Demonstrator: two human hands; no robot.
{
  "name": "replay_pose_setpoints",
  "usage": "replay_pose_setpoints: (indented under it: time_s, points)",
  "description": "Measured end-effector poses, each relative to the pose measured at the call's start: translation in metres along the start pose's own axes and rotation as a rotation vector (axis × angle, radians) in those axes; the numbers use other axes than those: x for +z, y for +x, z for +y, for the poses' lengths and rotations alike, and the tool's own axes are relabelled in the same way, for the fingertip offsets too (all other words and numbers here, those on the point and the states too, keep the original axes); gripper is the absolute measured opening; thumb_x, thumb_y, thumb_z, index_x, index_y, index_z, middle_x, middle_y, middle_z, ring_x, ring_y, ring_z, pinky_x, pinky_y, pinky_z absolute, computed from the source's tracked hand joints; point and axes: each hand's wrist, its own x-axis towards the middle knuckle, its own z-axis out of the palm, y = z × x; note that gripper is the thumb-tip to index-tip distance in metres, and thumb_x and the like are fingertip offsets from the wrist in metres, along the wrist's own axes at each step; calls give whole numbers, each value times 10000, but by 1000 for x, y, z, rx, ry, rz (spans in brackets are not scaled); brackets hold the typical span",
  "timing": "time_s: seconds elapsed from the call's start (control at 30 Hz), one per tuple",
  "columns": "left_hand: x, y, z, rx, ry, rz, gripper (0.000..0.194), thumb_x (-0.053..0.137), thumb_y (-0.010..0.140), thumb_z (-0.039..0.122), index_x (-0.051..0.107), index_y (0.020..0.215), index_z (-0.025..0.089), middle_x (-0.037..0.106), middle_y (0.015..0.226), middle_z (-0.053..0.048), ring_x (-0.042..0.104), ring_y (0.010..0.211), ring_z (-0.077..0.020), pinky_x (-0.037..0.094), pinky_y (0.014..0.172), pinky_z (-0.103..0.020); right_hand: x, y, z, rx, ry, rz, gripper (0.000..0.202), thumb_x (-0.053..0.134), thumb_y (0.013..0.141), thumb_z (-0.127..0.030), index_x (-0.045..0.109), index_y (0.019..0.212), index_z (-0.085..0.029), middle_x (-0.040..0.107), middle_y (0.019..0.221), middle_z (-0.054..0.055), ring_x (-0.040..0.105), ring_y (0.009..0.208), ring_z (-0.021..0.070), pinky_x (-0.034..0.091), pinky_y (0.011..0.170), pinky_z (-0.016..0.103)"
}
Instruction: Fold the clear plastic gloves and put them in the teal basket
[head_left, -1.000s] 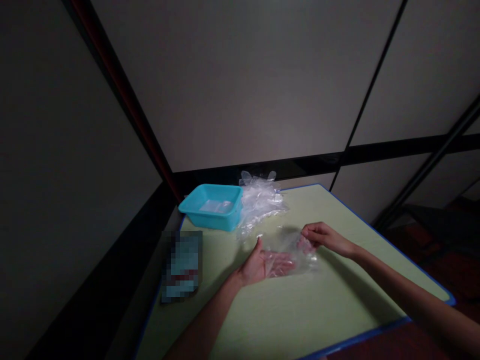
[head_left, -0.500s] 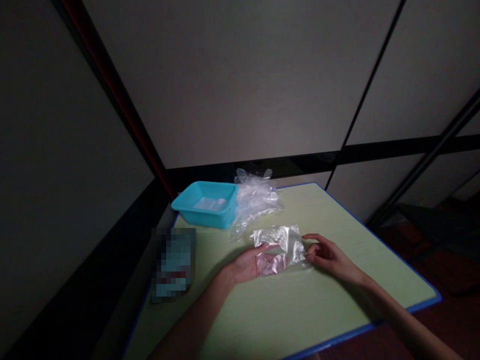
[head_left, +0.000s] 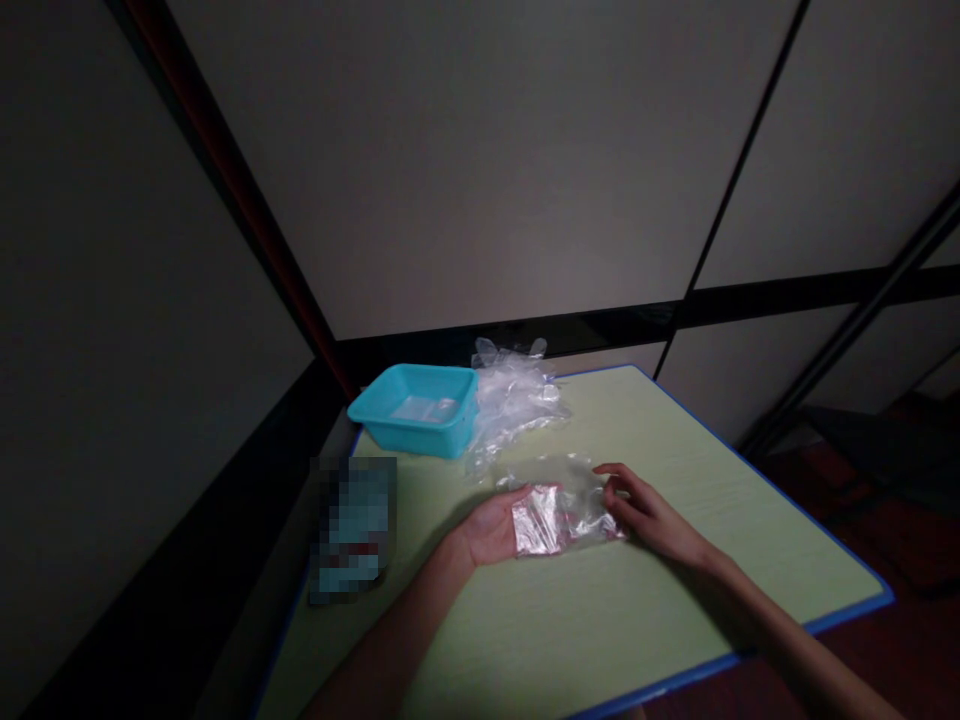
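A thin, clear plastic glove, creased and shiny, is spread between my hands just over the table. My left hand holds its left end palm up, the thumb along the upper edge and the fingers under the film, partly seen through it. At the right end, the curled fingers of my right hand grip the plastic; the index finger reaches out above. Behind lies a loose heap of clear plastic gloves, some finger shapes showing at its top.
A turquoise plastic basket stands at the back left against the heap, with something clear and pale inside. A pixelated item lies at the left edge. The pale green table has a blue rim and meets panelled walls behind and at left.
The right hand has shifted slightly left along the plastic. The film now lies flatter, its shine gathered near my left fingers. The view has moved a little.
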Motion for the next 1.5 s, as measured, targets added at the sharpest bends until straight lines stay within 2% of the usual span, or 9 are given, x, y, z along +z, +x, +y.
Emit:
replay_pose_setpoints:
  time_s: [0.43, 0.57, 0.67, 0.83, 1.03, 1.17, 1.27, 1.37, 1.5]
  points:
    - [7, -4, 7, 38, 22, 131, 446, 458, 837, 325, 415, 1225, 111, 625, 995, -170, 620, 876, -288, 395, 828, -455, 3, 4, 3, -1, 41, -47, 357, 468, 822, -369, 328, 1118, -226, 442, 813, -12, 533, 581, 107, 437, 494, 244]
    - [5, -7, 10, 174, 40, 217, 473, 495, 825, 213, 349, 1265, 121, 644, 961, -140, 624, 874, -247, 411, 831, -390, 3, 5, 6, -16, -25, 1, 386, 502, 802, -343, 331, 1124, -216, 469, 805, -8, 529, 567, 105, 437, 484, 239]
    - [1, -8, 11, 359, 100, 345, 710, 578, 767, 117, 177, 1349, 187, 658, 938, -87, 629, 855, -199, 410, 832, -325, 5, 4, 7, -18, -65, 62, 378, 508, 793, -334, 344, 1109, -205, 498, 774, -7, 531, 591, 117, 456, 526, 255]
    - [-4, -1, 8, 607, 350, 526, 942, 663, 645, 36, 104, 1373, 249, 615, 1048, -88, 611, 882, -179, 418, 779, -268, 10, -1, 9, -13, -123, 182, 351, 502, 784, -346, 383, 1078, -197, 522, 769, 2, 563, 641, 142, 485, 587, 284]
    - [-1, 14, 4, 700, 640, 590, 800, 541, 713, 66, 127, 1371, 258, 480, 1240, -112, 545, 1023, -162, 380, 884, -293, 17, -10, 7, 13, -199, 289, 317, 486, 794, -342, 399, 1057, -188, 551, 794, 36, 588, 657, 167, 500, 572, 297]
    - [4, 13, 4, 750, 776, 645, 725, 499, 697, 36, 244, 1343, 246, 321, 1377, -65, 317, 1244, -179, 240, 1018, -343, 18, -12, 6, -3, -270, 346, 300, 470, 808, -344, 422, 1053, -178, 575, 823, 63, 601, 684, 185, 518, 588, 316]
    - [19, -1, -4, 807, 1071, 693, 597, 476, 733, 62, 353, 1296, 216, 192, 1435, -9, 110, 1320, -170, 80, 1079, -338, 18, -17, 3, -118, -440, 411, 258, 422, 841, -316, 462, 1045, -163, 574, 974, 115, 590, 864, 218, 499, 764, 376]
    - [39, -19, -23, 727, 1543, 662, 527, 406, 811, 138, 304, 1326, 181, 161, 1443, -24, 104, 1322, -180, 106, 1083, -353, 20, -25, -3, -227, -663, 321, 312, 388, 863, -277, 458, 1144, -160, 524, 1159, 135, 505, 1065, 229, 403, 929, 407]
    - [52, -31, -51, 522, 1862, 488, 593, 437, 840, 286, 201, 1362, 133, 120, 1445, -79, 89, 1322, -222, 114, 1081, -380, 25, -33, -5, -304, -907, 78, 502, 405, 864, -330, 309, 1329, -166, 381, 1344, 115, 330, 1237, 235, 301, 1008, 447]
